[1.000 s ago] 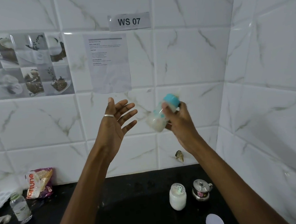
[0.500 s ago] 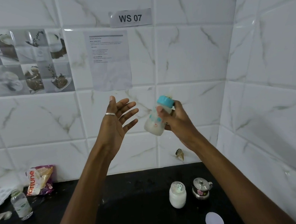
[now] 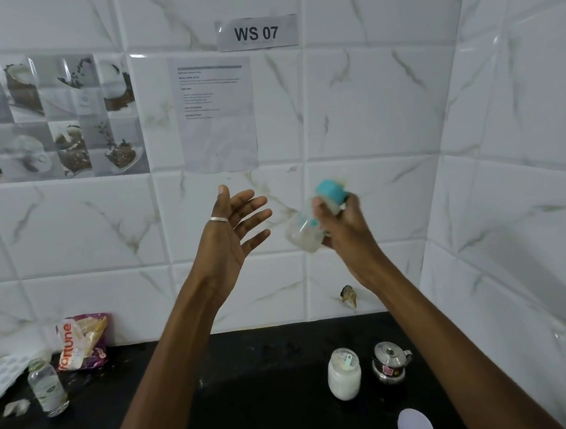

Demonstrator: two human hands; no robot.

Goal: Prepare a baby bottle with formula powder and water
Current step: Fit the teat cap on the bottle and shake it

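Your right hand (image 3: 346,230) clamps its fingers around the baby bottle (image 3: 312,222), raised well above the black counter (image 3: 254,400) and tilted, its teal collar (image 3: 331,191) uppermost; the blur suggests shaking to mix the formula. Your left hand (image 3: 229,238) hovers beside it, fingers spread and empty, seemingly ready to steady it. The powder jar (image 3: 344,376) and small steel pot (image 3: 390,362) stand below, clear of the motion

The right hand (image 3: 346,230) grips a blurred baby bottle (image 3: 312,222) with a teal collar, tilted, in front of the tiled wall (image 3: 368,114). The left hand (image 3: 229,238) is raised beside it, palm open, fingers (image 3: 254,206) spread. On the black worktop (image 3: 261,400) below stand a jar of white powder (image 3: 344,374) and a small steel pot (image 3: 390,362).
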